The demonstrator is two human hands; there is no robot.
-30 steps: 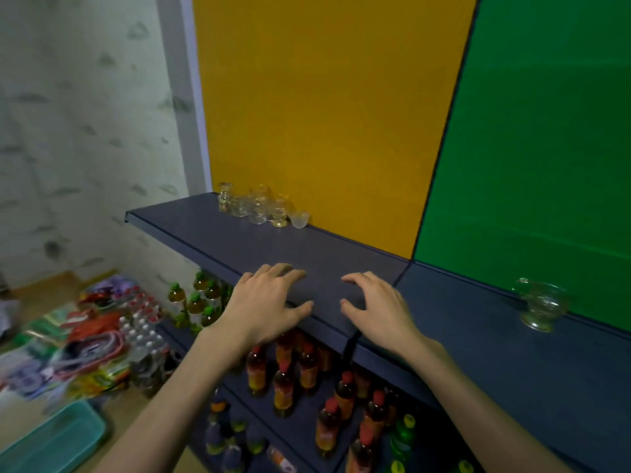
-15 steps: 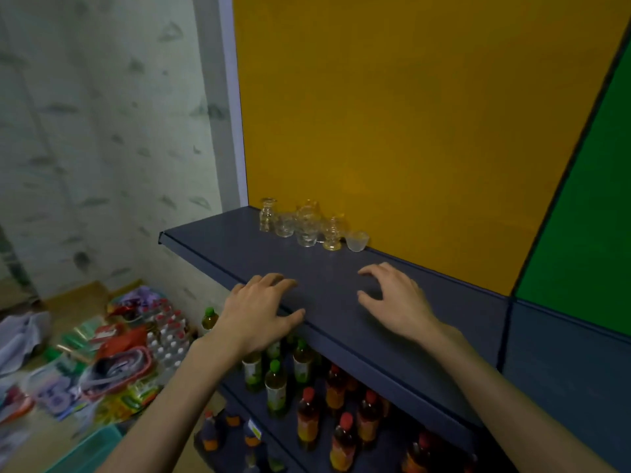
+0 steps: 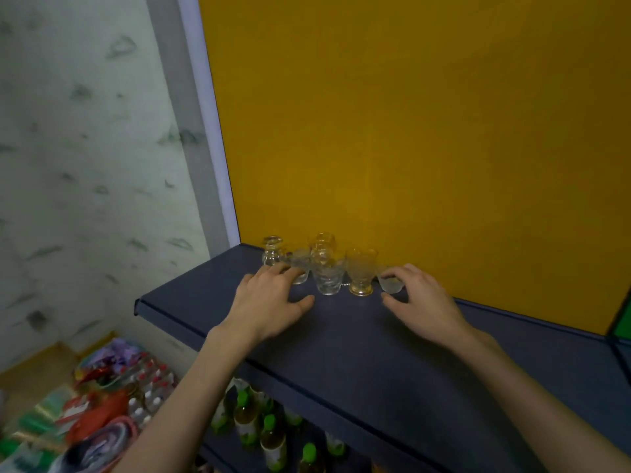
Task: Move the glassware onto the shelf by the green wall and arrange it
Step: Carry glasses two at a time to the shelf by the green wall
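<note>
A huddle of clear glassware (image 3: 321,264) stands at the back of a matte, dark blue shelf (image 3: 341,336), tight against a flat mustard-yellow wall (image 3: 409,131). At the left end is a small waisted jar (image 3: 272,256); next a low tumbler (image 3: 300,268), a patterned cup (image 3: 328,279) in front of a taller ribbed piece, then a footed goblet (image 3: 361,271) with an amber-tinted base, and last a little frosted bowl (image 3: 391,284).

The left hand (image 3: 269,302) lies palm-down, fingers spread and relaxed, their tips at the tumbler; I can't tell whether they touch it. The right hand (image 3: 421,302) has its forefinger and thumb curved round the frosted bowl, closing on it from either side.

A sliver of green wall (image 3: 623,319) shows far right, well apart from the glasses. Below the shelf stand green-capped bottles (image 3: 269,435); crinkled bright packets (image 3: 95,404) lie on the floor.
</note>
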